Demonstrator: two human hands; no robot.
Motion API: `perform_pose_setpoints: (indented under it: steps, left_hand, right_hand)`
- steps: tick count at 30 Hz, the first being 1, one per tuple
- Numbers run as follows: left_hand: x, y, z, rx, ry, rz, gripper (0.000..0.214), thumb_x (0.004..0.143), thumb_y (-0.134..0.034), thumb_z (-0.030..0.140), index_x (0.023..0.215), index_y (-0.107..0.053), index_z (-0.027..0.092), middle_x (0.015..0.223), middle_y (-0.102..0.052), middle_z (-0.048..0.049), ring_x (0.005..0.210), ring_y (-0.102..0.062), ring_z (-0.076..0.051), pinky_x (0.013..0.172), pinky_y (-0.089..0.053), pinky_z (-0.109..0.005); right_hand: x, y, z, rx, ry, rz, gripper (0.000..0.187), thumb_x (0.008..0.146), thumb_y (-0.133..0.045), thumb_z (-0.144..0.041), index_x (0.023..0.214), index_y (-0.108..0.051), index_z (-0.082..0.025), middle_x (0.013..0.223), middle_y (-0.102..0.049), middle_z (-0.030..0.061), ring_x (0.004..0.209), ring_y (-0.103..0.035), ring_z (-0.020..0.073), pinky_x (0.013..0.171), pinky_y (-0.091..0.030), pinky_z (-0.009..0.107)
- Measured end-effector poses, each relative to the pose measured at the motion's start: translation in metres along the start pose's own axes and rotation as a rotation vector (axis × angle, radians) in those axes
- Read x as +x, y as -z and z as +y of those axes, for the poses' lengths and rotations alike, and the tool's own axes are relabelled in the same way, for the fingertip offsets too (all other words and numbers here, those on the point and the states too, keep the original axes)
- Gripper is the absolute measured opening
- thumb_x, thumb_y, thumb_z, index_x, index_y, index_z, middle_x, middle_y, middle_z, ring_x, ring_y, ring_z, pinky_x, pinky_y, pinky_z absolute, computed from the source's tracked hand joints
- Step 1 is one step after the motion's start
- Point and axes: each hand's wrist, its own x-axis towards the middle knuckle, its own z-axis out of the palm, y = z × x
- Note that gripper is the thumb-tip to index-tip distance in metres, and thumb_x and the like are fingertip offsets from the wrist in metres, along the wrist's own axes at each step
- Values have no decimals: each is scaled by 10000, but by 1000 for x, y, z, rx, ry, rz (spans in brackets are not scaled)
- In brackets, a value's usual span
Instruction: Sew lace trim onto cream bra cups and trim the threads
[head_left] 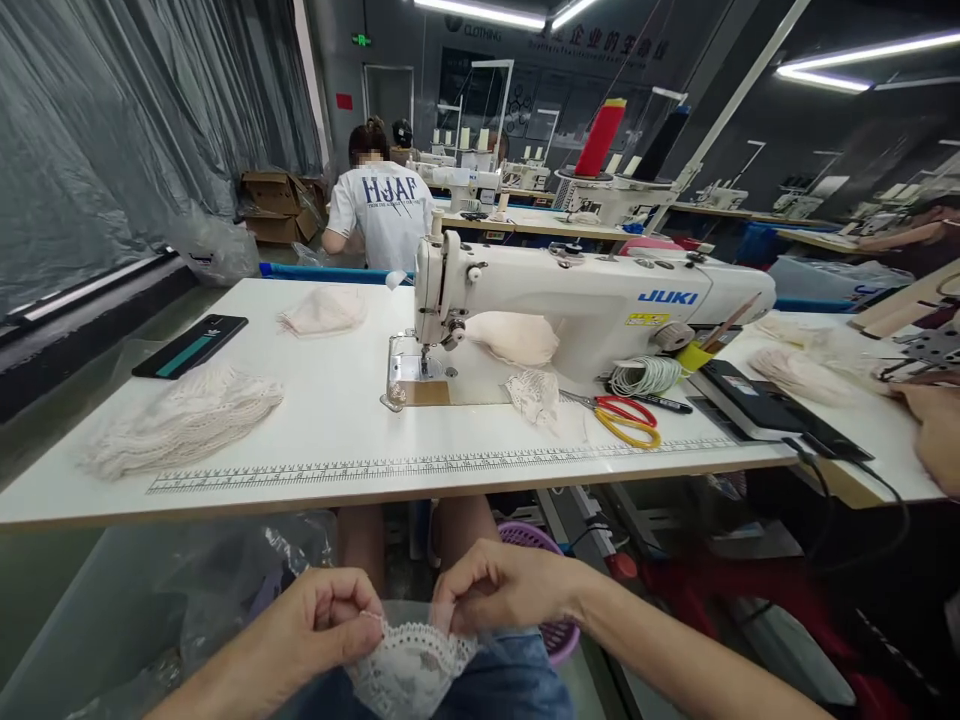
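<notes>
Over my lap, below the table edge, a piece of white lace fabric with a scalloped, eyeleted edge is stretched between my hands. My left hand pinches its left end between thumb and fingers. On the other end, my right hand is closed, its fingertips partly hidden behind the fabric. Above them on the table stands a white JUKI sewing machine, its needle area over a metal plate. A heap of lace pieces lies on the left of the table, and a smaller lace piece rests beside the machine bed.
Red-and-yellow-handled scissors and a coil of cord lie right of the machine. A ruler strip runs along the front edge. A dark phone-like case is at left. A purple basket stands below; a co-worker sits ahead.
</notes>
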Motion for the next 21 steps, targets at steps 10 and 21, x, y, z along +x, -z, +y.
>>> perform_pose_setpoints:
  steps: [10,21]
  left_hand:
    - [13,16,-9,-46,68,43,466,654,-716,576,774,-607,139,652,-606,4,610,-465,-119,593,-300,-210]
    - [12,19,10,39,111,57,460,678,-666,611,777,-638,163,699,-610,-7,667,-496,-146,634,-347,-216]
  right_hand:
    - [18,2,8,20,-5,88,518,522,-802,-518,820,-693,-109,729,-588,-5,653,-509,94,630,-417,200]
    - [29,5,6,170,-20,174,384,556,-820,-407,742,-693,-96,648,-584,-18,569,-492,63,564,-386,182]
